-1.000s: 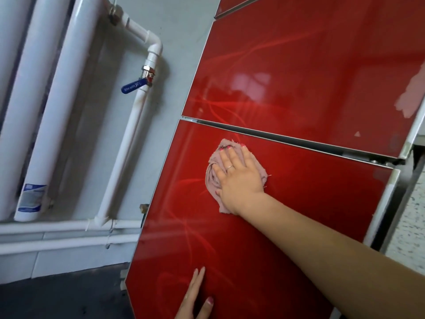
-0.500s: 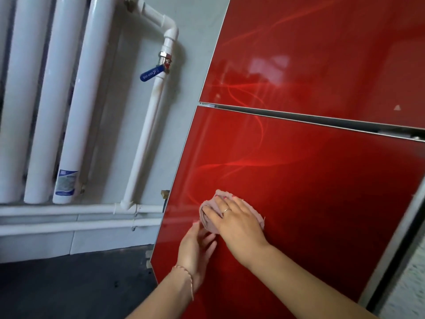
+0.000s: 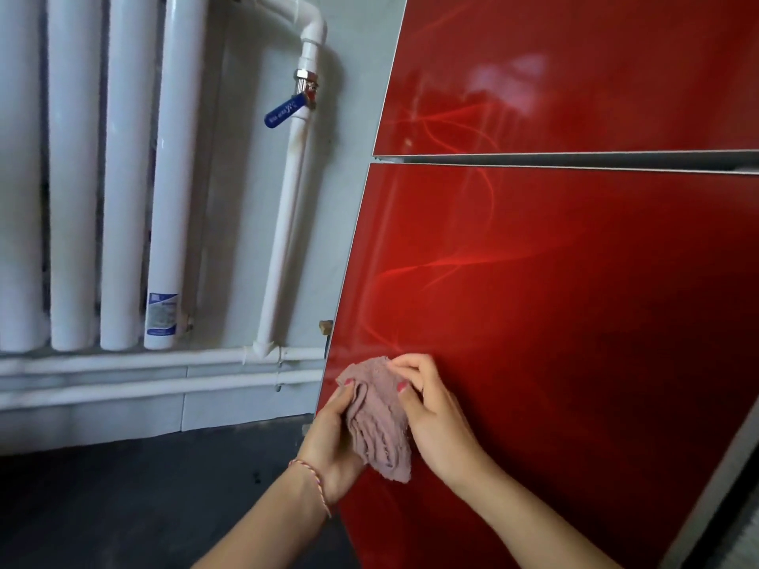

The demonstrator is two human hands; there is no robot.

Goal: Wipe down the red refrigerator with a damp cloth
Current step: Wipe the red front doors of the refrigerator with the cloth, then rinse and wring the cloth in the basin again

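Observation:
The glossy red refrigerator [image 3: 566, 305] fills the right side, with a metal gap between its upper and lower doors. A crumpled pink cloth [image 3: 380, 425] hangs in front of the lower door near its left edge. My left hand [image 3: 332, 441] grips the cloth from the left with thumb and fingers. On the right side, my right hand [image 3: 435, 416] pinches the cloth's upper edge with its fingertips. The cloth is bunched between both hands and looks lifted off the door surface.
White radiator tubes [image 3: 123, 170] stand at the left against a grey wall. A white pipe with a blue valve handle [image 3: 286, 112] runs down beside the refrigerator's left edge. Horizontal pipes [image 3: 143, 363] run low along the wall above the dark floor [image 3: 123, 507].
My right hand slid the cloth down the lower door from near its top edge. My left hand came up from the door and took hold of the cloth; now both hands bunch it.

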